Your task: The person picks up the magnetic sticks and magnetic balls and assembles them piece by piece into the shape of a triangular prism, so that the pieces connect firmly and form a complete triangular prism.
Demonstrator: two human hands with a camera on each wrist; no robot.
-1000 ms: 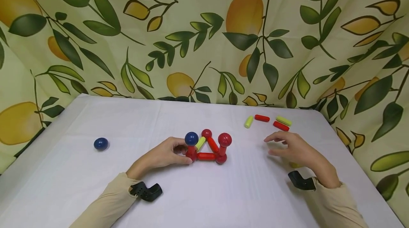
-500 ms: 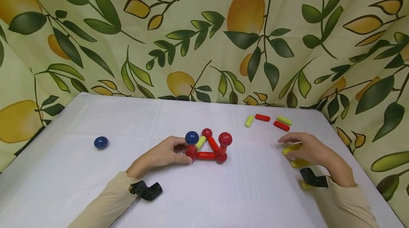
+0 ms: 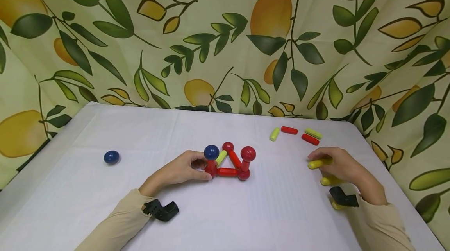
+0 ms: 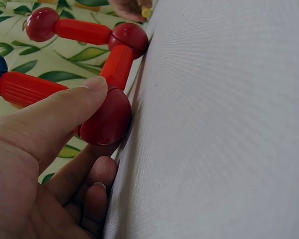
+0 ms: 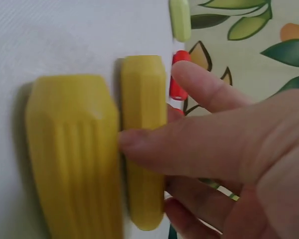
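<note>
Middle left of frame: loose blue ball (image 3: 111,157). Centre: with left hand (image 3: 183,169), gripping red ball (image 4: 109,117) of model (image 3: 227,172). Right: now pinching yellow rod (image 3: 317,164) with right hand (image 3: 339,163), empty a second ago. Likely secured, not joined to model; can't tell if lifted.

My head camera looks forward and down over the table (image 3: 274,208) towards the curtain (image 3: 225,51), with my left hand (image 3: 181,168) and right hand (image 3: 341,164) both in view. My left wrist camera peers closely, turned sideways, at a red ball (image 4: 108,118), and shares my distant right hand with my right wrist camera, which looks very closely at a yellow stick (image 5: 143,94).
</note>
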